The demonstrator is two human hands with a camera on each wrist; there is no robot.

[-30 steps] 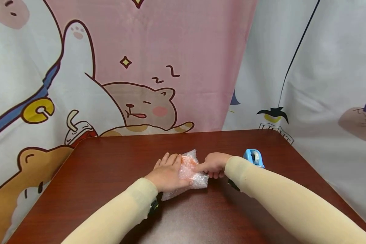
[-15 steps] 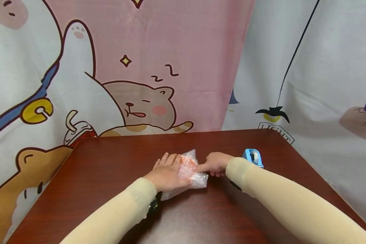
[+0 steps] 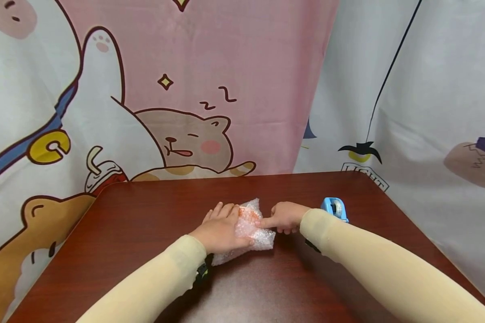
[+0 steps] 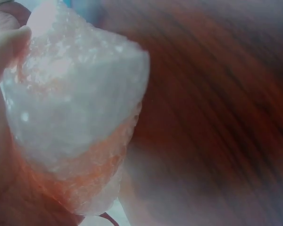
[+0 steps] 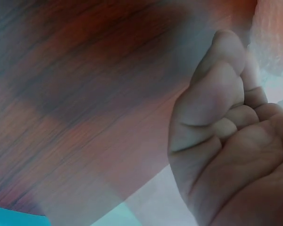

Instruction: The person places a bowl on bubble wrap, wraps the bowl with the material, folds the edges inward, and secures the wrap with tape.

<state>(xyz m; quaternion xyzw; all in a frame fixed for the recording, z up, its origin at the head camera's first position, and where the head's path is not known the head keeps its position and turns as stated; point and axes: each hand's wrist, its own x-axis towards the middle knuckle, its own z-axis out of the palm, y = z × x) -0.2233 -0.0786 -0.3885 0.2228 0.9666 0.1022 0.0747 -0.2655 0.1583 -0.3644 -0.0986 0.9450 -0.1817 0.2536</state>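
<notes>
A packet of bubble wrap [image 3: 247,229] with something orange-pink inside lies near the middle of the brown table. My left hand [image 3: 220,229] rests over its left side with the fingers straight and the thumb laid across the front. In the left wrist view the wrap [image 4: 80,108] bulges beside the palm, cloudy white with an orange band below. From the right, the straight index finger of my right hand [image 3: 284,217] presses on the packet's surface. The right wrist view shows that hand's other fingers [image 5: 207,103] curled toward the palm, holding nothing.
A blue tape dispenser [image 3: 334,208] stands on the table behind my right forearm. The dark wooden table [image 3: 153,202] ends at a curtain [image 3: 266,80] printed with cartoon animals.
Both hands stay almost still on the packet; the right index finger shifts only slightly over its surface.
</notes>
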